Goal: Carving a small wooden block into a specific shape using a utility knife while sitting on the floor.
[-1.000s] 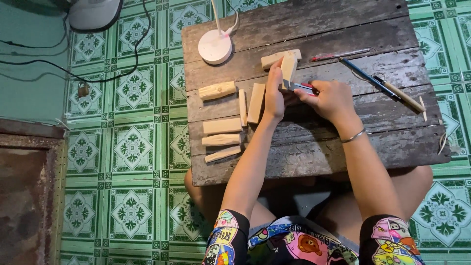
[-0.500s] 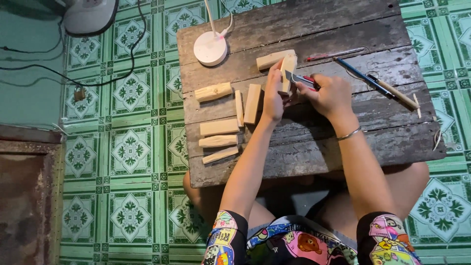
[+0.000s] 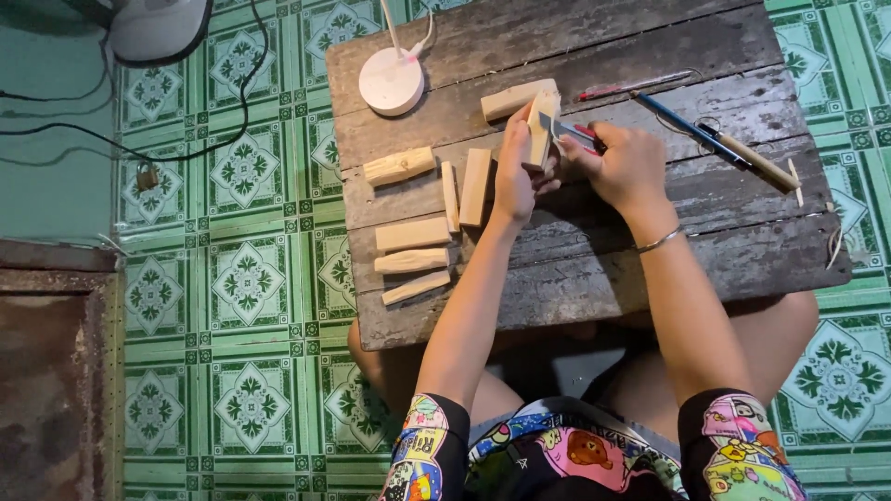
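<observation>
On a low weathered wooden table (image 3: 603,269), my left hand (image 3: 515,176) grips a pale wooden stick (image 3: 541,125) standing upright on the boards. My right hand (image 3: 624,165) holds a utility knife (image 3: 568,132) whose blade touches the stick's right side. Another wooden block (image 3: 510,98) lies just behind the stick. Several cut wood pieces lie to the left: a rounded one (image 3: 399,166), two upright slats (image 3: 475,186), and three flat pieces (image 3: 413,234) stacked toward me.
A white round lamp base (image 3: 391,82) with a cord stands at the table's back left. A red pen (image 3: 631,85), a blue pencil (image 3: 682,121) and a wood-handled tool (image 3: 756,160) lie at the right. Green patterned floor tiles (image 3: 241,278) surround the table; black cables (image 3: 139,139) run at the left.
The view shifted slightly left. My hands stay on the upright stick, with the knife still working against its side; the other pieces have not moved.
</observation>
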